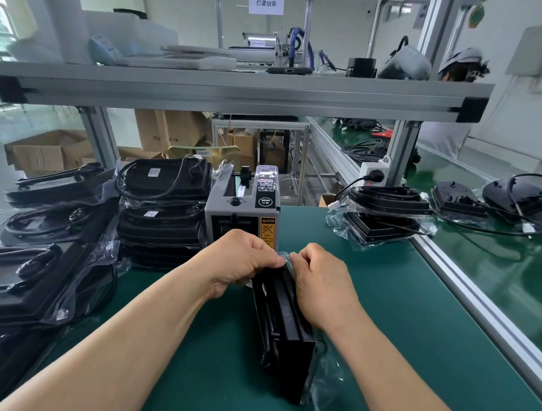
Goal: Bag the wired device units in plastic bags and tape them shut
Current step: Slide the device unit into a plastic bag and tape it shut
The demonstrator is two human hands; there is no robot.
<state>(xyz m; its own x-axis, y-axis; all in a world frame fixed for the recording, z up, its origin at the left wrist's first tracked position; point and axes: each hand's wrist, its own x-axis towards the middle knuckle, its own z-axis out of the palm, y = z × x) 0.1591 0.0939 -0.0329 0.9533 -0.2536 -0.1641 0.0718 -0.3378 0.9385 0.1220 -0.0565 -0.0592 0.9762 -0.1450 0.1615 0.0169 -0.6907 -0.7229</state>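
A black wired device unit (pixel 289 327) stands on its edge on the green mat (pixel 413 320), inside a clear plastic bag (pixel 320 390). My left hand (pixel 241 260) and my right hand (pixel 319 285) meet at the bag's top edge, fingers curled and pinching the clear film there. A small clear piece, tape or bag flap, shows between the fingertips (pixel 284 256). The grey tape dispenser (pixel 243 204) sits just behind my hands.
Stacks of bagged black units (pixel 163 213) fill the left side of the bench. A bagged unit (pixel 384 210) lies at the right rear, and unbagged units with cables (pixel 512 197) rest on the neighbouring conveyor. An aluminium shelf (pixel 237 90) spans overhead.
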